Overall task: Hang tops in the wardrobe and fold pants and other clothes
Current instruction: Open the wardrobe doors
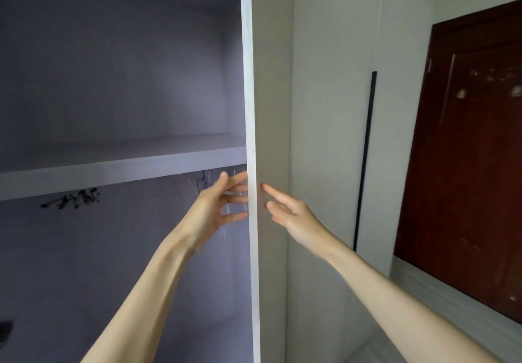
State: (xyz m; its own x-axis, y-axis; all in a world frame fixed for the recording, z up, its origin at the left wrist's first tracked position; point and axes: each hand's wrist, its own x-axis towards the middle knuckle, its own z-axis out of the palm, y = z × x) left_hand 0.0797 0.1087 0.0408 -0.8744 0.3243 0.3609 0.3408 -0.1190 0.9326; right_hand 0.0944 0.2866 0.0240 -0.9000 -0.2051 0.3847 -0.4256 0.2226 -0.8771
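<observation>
Dark red-brown door (pixel 466 164) — pale wall (pixel 440 3) beside it.

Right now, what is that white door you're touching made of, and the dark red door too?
The white wardrobe door looks like laminated board: matte, smooth and flat, with a pale square-cut edge. I can't see its core. The dark red door looks like varnished wood: reddish-brown, raised panel shapes, and shiny spots of reflected light.

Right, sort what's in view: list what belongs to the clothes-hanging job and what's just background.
Belongs to the job:
wardrobe door, seen edge-on
left hand, its fingers at the door's edge
right hand, open against the door's face
wardrobe shelf
hangers under the shelf

Just background:
closed wardrobe door with black handle strip
brown room door
</observation>
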